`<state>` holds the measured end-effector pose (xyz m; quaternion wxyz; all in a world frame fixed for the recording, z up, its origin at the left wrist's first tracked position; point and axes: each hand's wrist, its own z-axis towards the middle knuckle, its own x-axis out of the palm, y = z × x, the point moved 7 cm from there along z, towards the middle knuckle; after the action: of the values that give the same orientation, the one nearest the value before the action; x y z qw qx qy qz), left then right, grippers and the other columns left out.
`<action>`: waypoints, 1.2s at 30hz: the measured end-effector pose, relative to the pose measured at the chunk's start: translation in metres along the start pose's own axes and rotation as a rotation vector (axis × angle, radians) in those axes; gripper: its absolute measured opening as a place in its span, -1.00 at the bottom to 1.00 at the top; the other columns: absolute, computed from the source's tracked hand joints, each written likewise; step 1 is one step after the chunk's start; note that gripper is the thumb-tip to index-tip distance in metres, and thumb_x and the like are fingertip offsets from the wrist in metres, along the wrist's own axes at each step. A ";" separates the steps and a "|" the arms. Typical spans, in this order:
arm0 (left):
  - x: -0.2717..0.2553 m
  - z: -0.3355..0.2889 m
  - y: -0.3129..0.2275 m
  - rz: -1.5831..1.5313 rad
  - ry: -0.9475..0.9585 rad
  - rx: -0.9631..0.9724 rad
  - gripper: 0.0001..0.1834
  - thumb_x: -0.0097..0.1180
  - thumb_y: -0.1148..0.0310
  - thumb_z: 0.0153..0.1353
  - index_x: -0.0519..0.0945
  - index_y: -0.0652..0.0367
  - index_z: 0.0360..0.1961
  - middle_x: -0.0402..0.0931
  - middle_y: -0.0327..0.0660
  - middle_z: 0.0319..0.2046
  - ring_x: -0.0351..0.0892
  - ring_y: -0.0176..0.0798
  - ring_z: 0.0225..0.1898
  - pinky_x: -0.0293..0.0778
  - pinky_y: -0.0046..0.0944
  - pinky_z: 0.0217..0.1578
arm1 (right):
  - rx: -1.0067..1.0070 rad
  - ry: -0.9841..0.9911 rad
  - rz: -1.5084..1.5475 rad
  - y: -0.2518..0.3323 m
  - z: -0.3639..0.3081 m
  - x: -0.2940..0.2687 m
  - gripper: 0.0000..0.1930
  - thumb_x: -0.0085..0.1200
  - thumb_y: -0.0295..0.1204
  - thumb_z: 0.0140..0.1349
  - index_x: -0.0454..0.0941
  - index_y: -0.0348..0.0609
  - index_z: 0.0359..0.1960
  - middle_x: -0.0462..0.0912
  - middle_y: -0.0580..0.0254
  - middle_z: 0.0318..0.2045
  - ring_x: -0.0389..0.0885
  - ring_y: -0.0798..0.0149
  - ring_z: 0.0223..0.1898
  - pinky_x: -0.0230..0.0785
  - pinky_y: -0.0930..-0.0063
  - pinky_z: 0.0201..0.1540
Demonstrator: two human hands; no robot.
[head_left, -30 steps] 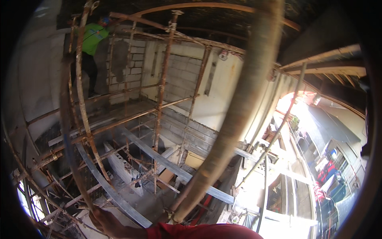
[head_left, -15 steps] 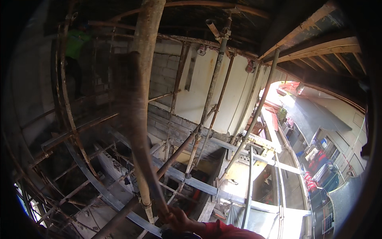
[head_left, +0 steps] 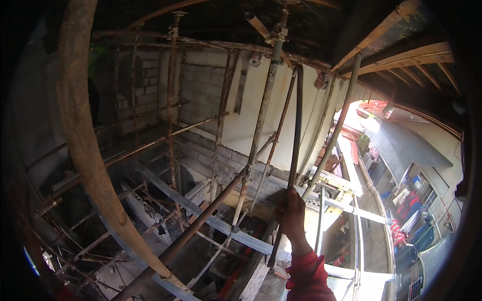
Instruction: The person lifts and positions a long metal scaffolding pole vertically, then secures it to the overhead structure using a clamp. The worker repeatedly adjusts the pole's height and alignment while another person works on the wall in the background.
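My right hand (head_left: 291, 208), in a red sleeve (head_left: 310, 276), reaches up from the lower edge right of centre. Its fingers are closed round a long, thin, dark bar (head_left: 297, 120). The bar stands nearly upright: its upper end is up by the wall top, its lower end below my fist. From this view I cannot tell whether the bar touches the scaffold pipes behind it. My left hand does not show.
A thick round pole (head_left: 83, 125) runs close by on the left. Rusty scaffold pipes (head_left: 261, 105) and a grey metal beam (head_left: 216, 218) cross over rubble far below. A person in a green top (head_left: 95, 55) stands at the far left. Wooden rafters (head_left: 422, 52) hang overhead.
My right hand has risen and moved right, carrying the bar from the middle toward the pale wall. The thick pole now appears farther left as the view has shifted.
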<state>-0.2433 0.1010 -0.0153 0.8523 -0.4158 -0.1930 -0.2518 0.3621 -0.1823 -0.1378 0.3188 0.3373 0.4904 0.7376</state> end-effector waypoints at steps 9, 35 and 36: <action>0.150 -0.012 0.128 0.514 0.152 -0.120 -0.37 0.34 0.26 0.17 0.41 0.29 0.20 0.58 -0.09 -0.16 0.61 -0.26 -0.41 0.56 -0.26 -0.43 | -0.302 -0.179 -0.100 0.062 0.113 -0.056 -0.62 -0.11 -0.04 0.56 0.49 -0.11 -0.16 0.30 0.57 -0.63 0.19 0.64 -0.68 0.03 0.68 -0.67; 0.116 -0.020 0.161 0.198 0.171 -0.120 -0.48 0.15 0.51 0.23 0.36 0.19 0.23 0.52 -0.12 -0.39 0.46 -0.20 -0.50 0.44 -0.21 -0.47 | -0.193 -0.075 0.390 0.252 0.564 0.106 -0.55 -0.17 0.06 0.51 0.38 0.04 -0.46 0.28 0.41 -0.73 0.24 0.38 -0.79 0.05 0.41 -0.76; 0.123 -0.022 0.156 0.104 0.221 -0.095 -0.47 0.15 0.51 0.23 0.36 0.19 0.24 0.51 -0.12 -0.41 0.45 -0.20 -0.51 0.43 -0.22 -0.47 | -0.204 -0.054 0.199 0.256 0.571 0.112 -0.55 -0.15 0.05 0.51 0.42 0.02 -0.44 0.32 0.40 -0.72 0.26 0.38 -0.78 0.07 0.40 -0.75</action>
<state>-0.0505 0.1320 -0.0572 0.8595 -0.4350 -0.0641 -0.2604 0.7251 0.1172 0.2901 0.2899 0.3699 0.3683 0.8022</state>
